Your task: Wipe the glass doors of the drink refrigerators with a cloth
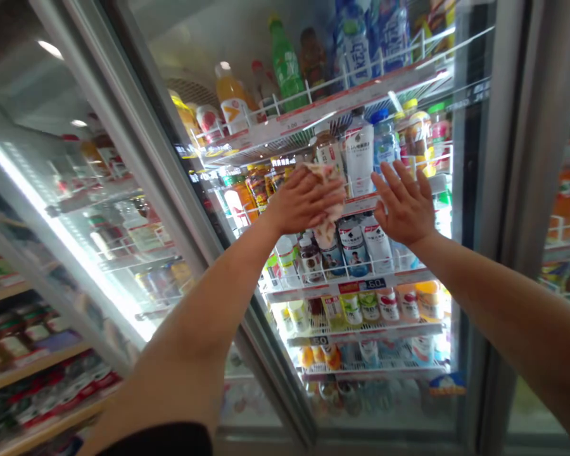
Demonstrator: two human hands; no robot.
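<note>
My left hand [300, 201] presses a light pinkish patterned cloth [327, 233] against the glass door [190, 38] of a drinks fridge. Its fingers lie over the cloth and point to the right; the cloth shows above and below them. To its right, my right hand [405, 206] is spread open with the palm toward the same glass, holding nothing. It appears to rest on the pane. Behind the glass, the two hands partly cover bottles, among them a white-labelled bottle [360, 152] between them.
Fridge shelves carry bottles, including a green bottle [285, 60] and an orange juice bottle [232, 95]. Metal door frames [515, 158] run along both sides of the pane. At the left, a door reflects lit shelves, and packaged goods [14, 342] appear at lower left.
</note>
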